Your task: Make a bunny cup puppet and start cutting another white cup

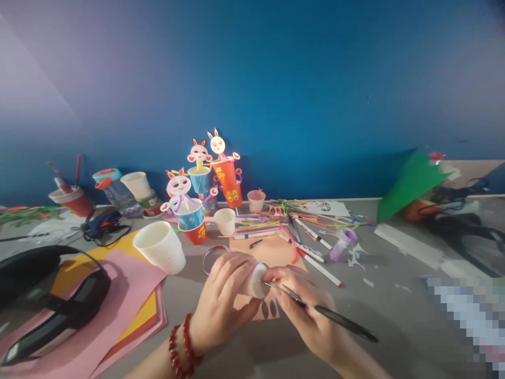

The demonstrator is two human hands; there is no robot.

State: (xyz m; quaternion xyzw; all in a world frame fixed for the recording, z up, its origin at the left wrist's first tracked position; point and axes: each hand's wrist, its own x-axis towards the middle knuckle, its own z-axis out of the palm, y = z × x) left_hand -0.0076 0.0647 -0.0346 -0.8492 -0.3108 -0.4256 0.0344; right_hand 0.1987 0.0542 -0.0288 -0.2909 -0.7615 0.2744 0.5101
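Note:
My left hand [229, 295], wearing a red bead bracelet [188, 345], is wrapped round a small white paper cup [258, 280]. The cup lies tilted on its side, its round pale end facing right. In my right hand [305, 302] is a slim black-handled tool [343, 321], gripped like a pen. Its thin, light tip touches or nearly touches the cup's end; its exact kind is unclear. Under both hands lies an orange paper sheet [272, 247] with dark leaf-like shapes. A tape roll [209, 258] sits just beyond my left hand.
Stacked white cups [160, 246] stand at the left beside coloured paper [134, 284] and a black headset-like object [59, 300]. Rabbit-faced cup figures [191, 210] stand behind. Markers [321, 268], a purple glue bottle [343, 245] and paper scraps [369, 282] lie right.

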